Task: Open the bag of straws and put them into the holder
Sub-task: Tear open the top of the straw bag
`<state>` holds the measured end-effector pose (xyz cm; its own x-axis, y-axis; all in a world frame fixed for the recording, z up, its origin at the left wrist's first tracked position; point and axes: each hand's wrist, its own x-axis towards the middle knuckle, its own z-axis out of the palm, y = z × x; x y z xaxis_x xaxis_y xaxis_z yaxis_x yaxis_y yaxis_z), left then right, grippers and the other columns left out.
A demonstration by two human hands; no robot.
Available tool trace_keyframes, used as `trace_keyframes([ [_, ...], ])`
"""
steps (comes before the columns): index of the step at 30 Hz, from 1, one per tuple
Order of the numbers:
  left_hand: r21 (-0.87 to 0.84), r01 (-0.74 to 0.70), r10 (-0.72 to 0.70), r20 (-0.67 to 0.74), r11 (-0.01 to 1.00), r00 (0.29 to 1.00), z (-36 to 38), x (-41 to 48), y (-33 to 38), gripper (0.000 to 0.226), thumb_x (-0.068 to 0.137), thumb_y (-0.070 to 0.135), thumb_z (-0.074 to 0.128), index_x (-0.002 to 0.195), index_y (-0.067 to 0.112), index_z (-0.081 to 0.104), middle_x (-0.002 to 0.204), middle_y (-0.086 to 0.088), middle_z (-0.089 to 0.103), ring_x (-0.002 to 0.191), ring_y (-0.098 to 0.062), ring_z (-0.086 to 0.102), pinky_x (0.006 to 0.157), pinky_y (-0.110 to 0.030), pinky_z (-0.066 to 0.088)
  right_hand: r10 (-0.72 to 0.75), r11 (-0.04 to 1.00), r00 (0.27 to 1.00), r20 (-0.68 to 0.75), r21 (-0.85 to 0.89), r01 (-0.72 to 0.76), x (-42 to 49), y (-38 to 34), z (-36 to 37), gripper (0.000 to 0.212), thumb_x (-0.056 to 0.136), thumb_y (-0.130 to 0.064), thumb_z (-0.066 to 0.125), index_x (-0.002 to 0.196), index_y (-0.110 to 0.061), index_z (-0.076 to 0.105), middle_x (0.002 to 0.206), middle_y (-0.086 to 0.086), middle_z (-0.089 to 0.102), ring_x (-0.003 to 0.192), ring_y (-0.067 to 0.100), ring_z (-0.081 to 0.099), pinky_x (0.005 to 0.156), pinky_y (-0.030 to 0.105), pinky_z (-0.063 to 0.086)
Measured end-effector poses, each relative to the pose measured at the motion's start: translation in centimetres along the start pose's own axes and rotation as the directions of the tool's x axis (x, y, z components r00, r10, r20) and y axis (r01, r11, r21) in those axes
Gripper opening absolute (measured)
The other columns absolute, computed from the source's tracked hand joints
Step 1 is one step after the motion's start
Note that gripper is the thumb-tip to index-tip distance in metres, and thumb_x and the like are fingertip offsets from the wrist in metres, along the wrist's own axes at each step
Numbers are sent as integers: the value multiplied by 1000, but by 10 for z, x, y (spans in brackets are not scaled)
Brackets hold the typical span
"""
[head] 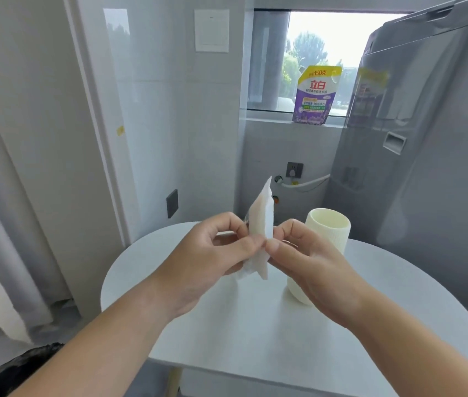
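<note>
A flat white bag of straws (261,213) stands upright in the air above the round table (227,325), its top corner pointing up. My left hand (212,253) pinches its lower left side. My right hand (307,259) pinches its lower right edge, thumb tip to thumb tip with the left. The bag's lower end pokes out below my fingers. Behind my right hand stands the cream ribbed holder (330,230), upright and open at the top; its lower part is hidden by my hand.
A grey washing machine (427,167) stands close at the right of the table. A purple detergent pouch (314,96) sits on the window sill behind. A curtain (3,224) hangs at the left, with a wall and sockets straight ahead.
</note>
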<state>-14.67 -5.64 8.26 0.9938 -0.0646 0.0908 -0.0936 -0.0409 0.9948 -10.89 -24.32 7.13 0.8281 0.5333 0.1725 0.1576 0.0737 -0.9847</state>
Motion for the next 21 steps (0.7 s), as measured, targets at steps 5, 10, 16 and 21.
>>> trace_keyframes([
  [5,-16,42,-42,14,999,999,0,2,-7,37,87,33,78,84,0,61,111,-14,77,107,-31,72,100,-51,56,28,998,1000,-9,-48,-29,-1,7,2,49,84,-33,75,99,5,46,110,3,76,113,22,68,100,38,47],
  [10,-6,72,-72,-31,997,997,-1,4,-8,29,90,29,78,84,3,66,99,-15,77,98,-33,74,95,-51,59,24,994,999,-36,-102,-28,-2,9,6,44,83,-31,74,98,1,48,112,3,76,114,18,67,86,25,51],
  [16,-22,72,-72,-13,997,997,-4,2,-8,23,94,19,71,97,-4,70,97,-9,77,96,-29,75,91,-49,61,18,994,998,-60,-105,-24,-2,9,9,42,83,-29,74,96,3,50,109,1,77,107,16,71,82,20,53],
  [21,-36,83,-84,-5,996,996,-6,4,-12,21,95,17,69,102,-2,73,109,-16,76,102,-32,74,93,-50,60,15,989,997,-82,-142,-27,-2,8,9,38,90,-25,74,95,4,51,104,-2,78,106,13,71,80,17,52],
])
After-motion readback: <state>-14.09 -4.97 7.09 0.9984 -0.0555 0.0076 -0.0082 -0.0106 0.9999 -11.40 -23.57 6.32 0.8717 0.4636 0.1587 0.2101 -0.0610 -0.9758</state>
